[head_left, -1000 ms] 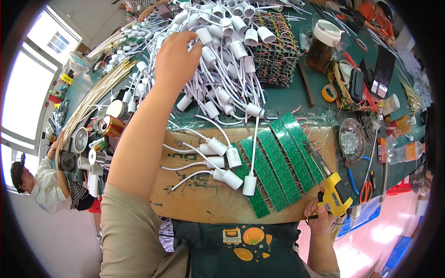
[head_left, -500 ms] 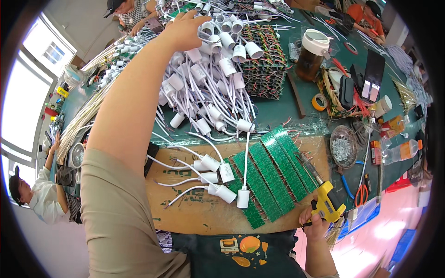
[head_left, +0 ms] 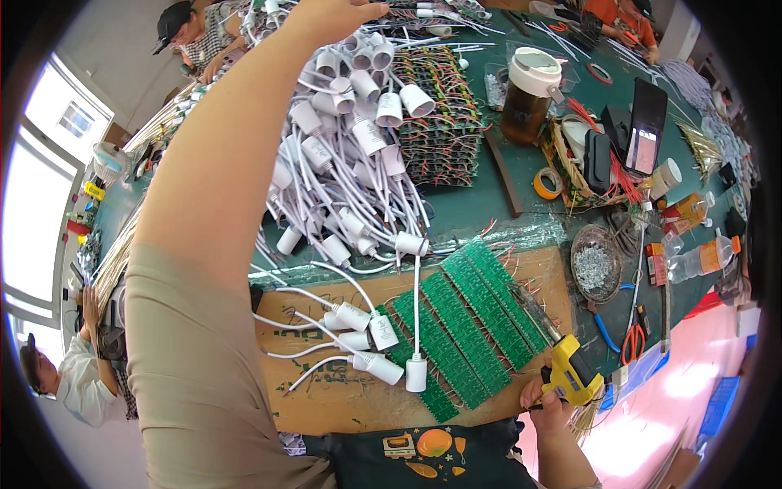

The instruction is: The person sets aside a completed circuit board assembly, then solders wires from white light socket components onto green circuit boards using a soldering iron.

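My left arm stretches over the heap of white lamp holders with wire leads (head_left: 334, 163). My left hand (head_left: 330, 18) is at the top edge, beyond the near part of the heap; most of its fingers are cut off. At the lower right, my right hand (head_left: 550, 406) is closed round a yellow and black soldering gun (head_left: 574, 371), its metal tip pointing up and left. Beside that tip, green circuit board strips (head_left: 476, 314) lie side by side on a brown cardboard sheet (head_left: 318, 411). Several lamp holders (head_left: 379, 368) rest left of the strips, leads outward.
A stack of wired boards (head_left: 440, 122) stands right of the heap. Farther right are a lidded jug (head_left: 531, 96), orange tape (head_left: 547, 183), a basket (head_left: 582, 175), a metal bowl (head_left: 595, 261), pliers (head_left: 604, 328) and scissors (head_left: 634, 342). Other people sit around the table.
My left hand has moved farther away and partly out of the top edge. The view has shifted slightly. My right hand still holds the soldering gun in about the same place.
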The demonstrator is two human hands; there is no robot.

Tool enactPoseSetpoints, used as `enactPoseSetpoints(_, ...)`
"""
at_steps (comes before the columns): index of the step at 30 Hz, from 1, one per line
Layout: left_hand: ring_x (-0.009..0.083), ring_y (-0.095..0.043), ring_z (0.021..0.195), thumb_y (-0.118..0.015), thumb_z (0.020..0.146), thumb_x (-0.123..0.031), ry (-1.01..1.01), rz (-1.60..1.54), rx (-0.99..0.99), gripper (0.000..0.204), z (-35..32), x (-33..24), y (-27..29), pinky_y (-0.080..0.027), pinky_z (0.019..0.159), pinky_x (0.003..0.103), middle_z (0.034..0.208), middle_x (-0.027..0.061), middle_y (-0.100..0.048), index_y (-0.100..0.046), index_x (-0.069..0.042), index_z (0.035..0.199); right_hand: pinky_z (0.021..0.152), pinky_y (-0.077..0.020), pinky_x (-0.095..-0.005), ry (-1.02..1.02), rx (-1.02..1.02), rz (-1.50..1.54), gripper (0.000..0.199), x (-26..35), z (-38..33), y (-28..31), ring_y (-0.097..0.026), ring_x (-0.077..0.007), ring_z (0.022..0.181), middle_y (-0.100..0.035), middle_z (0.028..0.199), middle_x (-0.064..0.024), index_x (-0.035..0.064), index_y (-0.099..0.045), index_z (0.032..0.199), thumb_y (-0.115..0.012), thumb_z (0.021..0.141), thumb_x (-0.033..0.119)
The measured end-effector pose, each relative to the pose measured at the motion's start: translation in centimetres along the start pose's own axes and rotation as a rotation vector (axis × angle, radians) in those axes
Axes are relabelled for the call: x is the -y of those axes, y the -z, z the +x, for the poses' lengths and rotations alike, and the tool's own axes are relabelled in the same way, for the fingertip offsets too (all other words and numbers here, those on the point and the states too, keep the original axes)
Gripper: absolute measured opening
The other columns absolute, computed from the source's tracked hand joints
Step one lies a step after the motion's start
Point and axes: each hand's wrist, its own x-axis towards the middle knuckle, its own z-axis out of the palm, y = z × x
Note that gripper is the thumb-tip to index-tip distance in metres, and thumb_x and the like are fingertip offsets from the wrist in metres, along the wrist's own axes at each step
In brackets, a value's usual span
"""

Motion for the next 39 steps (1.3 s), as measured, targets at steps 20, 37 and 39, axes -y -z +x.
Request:
enactPoseSetpoints(20, 0.0250, -0.064, 0.105, -0.077, 0.075, -0.038, 0.088, -0.154, 0.329, 0.064, -8.0, 4.9, -1.9, -0.051, 0.091, 0.036, 0.118, 0.0141, -0.067, -0.064, -0.019, 0.134, 0.056, -0.0465, -0.0321, -0.046, 0.007, 0.033, 0.077, -0.1, 0.0, 0.7, -0.054, -0.0166, 0.060, -0.054, 0.071, -0.0047, -0.0031, -0.043, 0.137, -0.082, 0.085, 0.039)
enactPoseSetpoints(37, 0.0366, -0.047, 0.137, -0.072, 0.074, -0.054, 0.113, 0.131, -0.070, 0.063, -18.8, 3.3, -4.4, -0.033, 0.109, 0.062, 0.150, 0.0106, -0.051, -0.066, -0.033, 0.133, 0.056, -0.0469, -0.0310, 0.056, 0.069, -0.031, 0.067, -0.3, 0.6, 0.7, -0.052, -0.0156, 0.059, -0.054, 0.072, -0.0067, -0.0047, -0.041, 0.140, -0.073, 0.092, 0.031)
enactPoseSetpoints(39, 0.0328, -0.052, 0.134, -0.071, 0.077, -0.061, 0.065, 0.040, -0.046, 0.065, -18.3, 2.9, -3.7, -0.032, 0.110, 0.062, 0.145, 0.0118, -0.056, -0.066, -0.029, 0.134, 0.055, -0.0460, -0.0305, 0.053, 0.061, -0.028, 0.069, -0.4, 0.4, 0.8, -0.052, -0.0155, 0.059, -0.053, 0.073, -0.0057, -0.0042, -0.041, 0.141, -0.074, 0.092, 0.032)
